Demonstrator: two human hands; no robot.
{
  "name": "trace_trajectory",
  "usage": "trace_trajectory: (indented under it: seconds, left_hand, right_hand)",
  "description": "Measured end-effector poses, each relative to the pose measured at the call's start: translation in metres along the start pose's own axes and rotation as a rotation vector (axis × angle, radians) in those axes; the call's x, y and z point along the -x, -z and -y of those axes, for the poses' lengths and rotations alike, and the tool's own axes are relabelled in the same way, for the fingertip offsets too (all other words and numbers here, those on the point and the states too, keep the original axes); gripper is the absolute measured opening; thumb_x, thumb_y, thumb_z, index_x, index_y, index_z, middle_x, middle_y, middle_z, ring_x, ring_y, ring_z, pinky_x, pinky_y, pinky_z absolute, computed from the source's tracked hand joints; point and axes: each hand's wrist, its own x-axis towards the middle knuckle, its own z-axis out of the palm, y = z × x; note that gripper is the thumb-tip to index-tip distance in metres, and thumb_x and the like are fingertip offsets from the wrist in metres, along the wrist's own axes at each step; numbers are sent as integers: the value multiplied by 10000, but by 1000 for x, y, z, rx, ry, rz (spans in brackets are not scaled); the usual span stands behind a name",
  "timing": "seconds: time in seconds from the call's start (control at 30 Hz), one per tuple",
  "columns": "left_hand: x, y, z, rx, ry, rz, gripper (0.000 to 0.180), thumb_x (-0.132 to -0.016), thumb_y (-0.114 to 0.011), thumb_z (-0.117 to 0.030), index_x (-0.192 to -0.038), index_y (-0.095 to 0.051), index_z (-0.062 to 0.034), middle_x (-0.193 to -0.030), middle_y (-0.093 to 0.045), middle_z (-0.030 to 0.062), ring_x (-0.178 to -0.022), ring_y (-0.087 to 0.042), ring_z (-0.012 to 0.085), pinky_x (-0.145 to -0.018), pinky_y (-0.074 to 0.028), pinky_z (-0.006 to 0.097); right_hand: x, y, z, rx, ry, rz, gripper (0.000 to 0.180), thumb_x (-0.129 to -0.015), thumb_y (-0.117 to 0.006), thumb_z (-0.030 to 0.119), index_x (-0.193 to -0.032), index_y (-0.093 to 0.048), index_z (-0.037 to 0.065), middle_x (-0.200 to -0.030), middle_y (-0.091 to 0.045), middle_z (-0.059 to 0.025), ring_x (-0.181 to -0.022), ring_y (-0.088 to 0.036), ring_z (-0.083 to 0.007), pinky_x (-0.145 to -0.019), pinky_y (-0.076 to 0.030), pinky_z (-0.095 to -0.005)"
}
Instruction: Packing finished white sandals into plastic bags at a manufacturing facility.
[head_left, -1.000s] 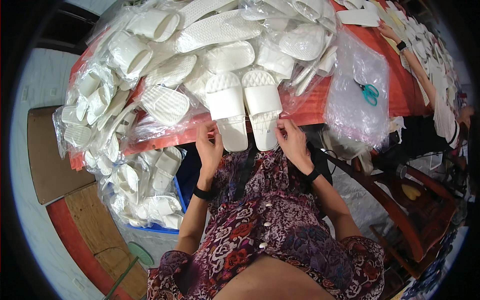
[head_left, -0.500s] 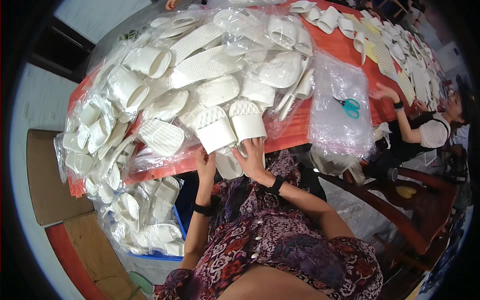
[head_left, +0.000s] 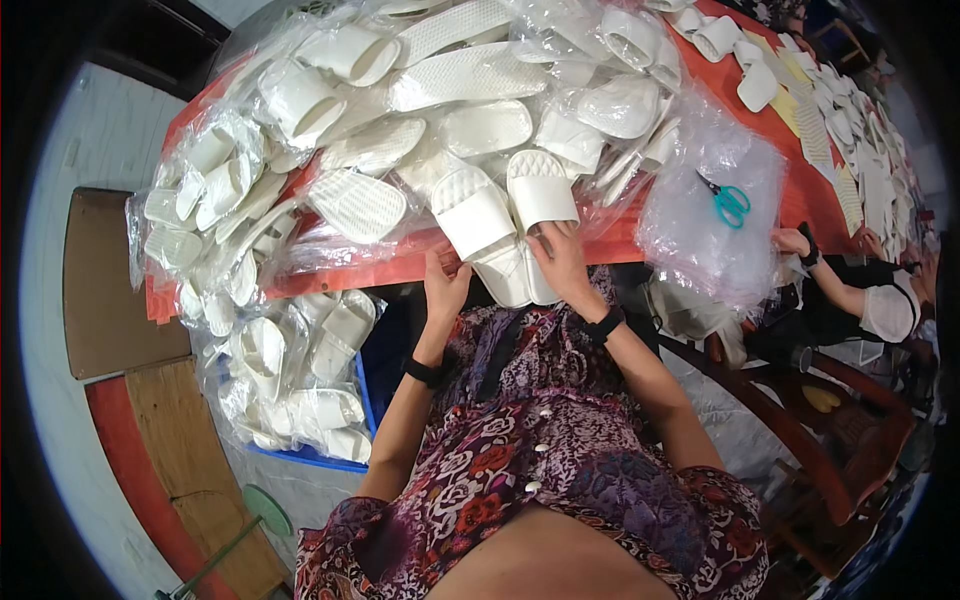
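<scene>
A pair of white slide slippers [head_left: 478,222] with quilted insoles lies side by side at the table's front edge, heels toward me and jutting past it. My right hand [head_left: 562,262] grips the right slipper [head_left: 542,198], its fingertips at the opening under the strap. Against the outer side of the left slipper, my left hand [head_left: 447,287] is closed with curled fingers; its fingertips are partly hidden. Just beyond lie white slippers in clear plastic bags [head_left: 485,128], heaped over the table.
To the right, teal-handled scissors [head_left: 731,206] rest on stacked clear bags [head_left: 700,235]. More bagged slippers fill a blue crate [head_left: 367,400] below the table [head_left: 405,262] at left. A co-worker's hand [head_left: 793,242] is at the right, near a wooden chair [head_left: 800,430].
My view has shifted, so the table and slippers sit higher and further right. Both hands stay at the slipper pair. The co-worker's raised hand has come down.
</scene>
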Motion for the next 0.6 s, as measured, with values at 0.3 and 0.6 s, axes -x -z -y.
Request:
trace_trajectory:
  seconds: [0.3,0.6]
  left_hand:
    - [33,5,-12,-318,94,146,303,-770,-683,-101,-970,-499,34,-849,-630,136,-777,-633,185,-672,-510,292]
    - [36,-18,-21,-475,54,263,253,-787,-686,-150,-978,-643,11,-820,-659,91,-706,-621,137,-660,-500,262]
  right_hand:
    - [33,18,12,15,141,4,176,-757,-638,43,-930,-606,38,-953,-563,-96,-938,-535,-282,-791,-443,-366]
    - [25,-7,6,294,335,182,199,-700,-627,76,-898,-603,80,-962,-529,-62,-977,-482,-238,-817,-388,-363]
